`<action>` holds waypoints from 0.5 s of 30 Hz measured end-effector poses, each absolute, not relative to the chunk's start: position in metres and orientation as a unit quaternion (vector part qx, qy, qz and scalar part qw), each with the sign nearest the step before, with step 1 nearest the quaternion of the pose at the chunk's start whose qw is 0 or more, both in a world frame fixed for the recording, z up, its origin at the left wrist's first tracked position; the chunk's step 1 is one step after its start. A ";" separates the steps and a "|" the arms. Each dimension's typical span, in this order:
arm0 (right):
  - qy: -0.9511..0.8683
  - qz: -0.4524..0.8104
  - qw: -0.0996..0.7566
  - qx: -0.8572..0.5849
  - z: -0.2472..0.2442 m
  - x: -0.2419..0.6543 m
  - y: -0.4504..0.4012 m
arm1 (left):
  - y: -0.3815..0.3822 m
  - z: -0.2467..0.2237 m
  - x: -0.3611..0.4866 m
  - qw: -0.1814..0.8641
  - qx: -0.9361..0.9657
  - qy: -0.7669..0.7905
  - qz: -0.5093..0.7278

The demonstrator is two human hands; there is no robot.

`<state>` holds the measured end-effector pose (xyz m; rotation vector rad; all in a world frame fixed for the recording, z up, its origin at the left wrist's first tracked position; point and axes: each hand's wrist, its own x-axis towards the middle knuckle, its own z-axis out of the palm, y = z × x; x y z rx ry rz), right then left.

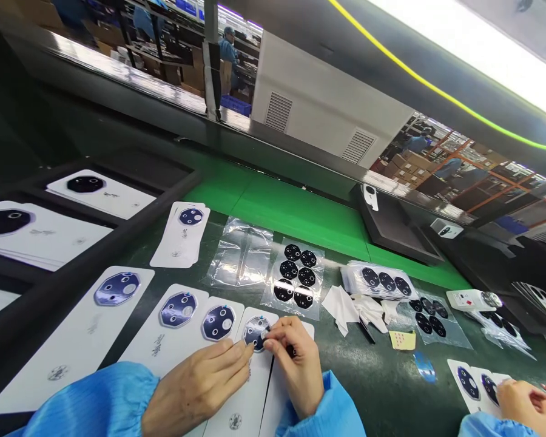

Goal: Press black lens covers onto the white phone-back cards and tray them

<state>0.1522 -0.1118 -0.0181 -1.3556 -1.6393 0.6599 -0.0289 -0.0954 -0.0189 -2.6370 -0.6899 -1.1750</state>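
1. A glossy dark-blue rounded lens plate [256,333], pierced with round openings, lies on a long, smooth white card [255,391] at lower centre of the frame.
2. The right hand [298,364] arches over the plate from the right, thumb and forefinger in a narrow pinch at its right edge.
3. The left hand [195,388] reaches in flat from the lower left, fingers together, open, its fingertips [248,357] touching the plate's lower left edge.
4. Two similar plates [218,322] sit on white cards just left.
5. Black scalloped discs [295,279] lie on a clear plastic sheet, upper centre.
6. A co-worker's hand [525,403] rests on white cards, lower right.
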 end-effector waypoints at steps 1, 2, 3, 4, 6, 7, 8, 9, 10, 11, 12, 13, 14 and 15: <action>-0.681 0.236 0.429 -0.545 -0.018 0.149 -0.112 | -0.096 -0.019 -0.029 0.090 -0.885 -0.231 -0.394; -0.697 0.203 0.419 -0.545 -0.018 0.147 -0.111 | -0.096 -0.020 -0.030 0.092 -0.885 -0.231 -0.393; -0.711 0.170 0.410 -0.546 -0.018 0.144 -0.111 | -0.096 -0.021 -0.030 0.095 -0.885 -0.231 -0.393; -0.722 0.140 0.404 -0.544 -0.018 0.142 -0.111 | -0.096 -0.021 -0.030 0.096 -0.885 -0.231 -0.393; -0.742 0.095 0.393 -0.535 -0.019 0.139 -0.112 | -0.096 -0.022 -0.031 0.097 -0.884 -0.232 -0.393; -0.749 0.077 0.390 -0.530 -0.020 0.138 -0.112 | -0.096 -0.022 -0.031 0.097 -0.884 -0.233 -0.393; -0.755 0.063 0.388 -0.525 -0.021 0.137 -0.112 | -0.096 -0.023 -0.031 0.096 -0.884 -0.235 -0.393; -0.761 0.053 0.385 -0.519 -0.022 0.136 -0.112 | -0.096 -0.023 -0.030 0.097 -0.883 -0.236 -0.393; -0.767 0.049 0.381 -0.515 -0.022 0.135 -0.111 | -0.096 -0.023 -0.030 0.097 -0.884 -0.236 -0.392; -0.771 0.049 0.375 -0.513 -0.023 0.135 -0.110 | -0.096 -0.023 -0.030 0.099 -0.884 -0.236 -0.391; -0.772 0.052 0.370 -0.514 -0.024 0.135 -0.108 | -0.096 -0.023 -0.030 0.099 -0.884 -0.236 -0.390; -0.771 0.057 0.365 -0.518 -0.024 0.135 -0.107 | -0.096 -0.023 -0.030 0.100 -0.885 -0.237 -0.388; -0.769 0.062 0.361 -0.524 -0.025 0.135 -0.105 | -0.096 -0.023 -0.030 0.100 -0.886 -0.237 -0.387; -0.765 0.067 0.359 -0.531 -0.025 0.136 -0.103 | -0.096 -0.023 -0.030 0.100 -0.886 -0.237 -0.386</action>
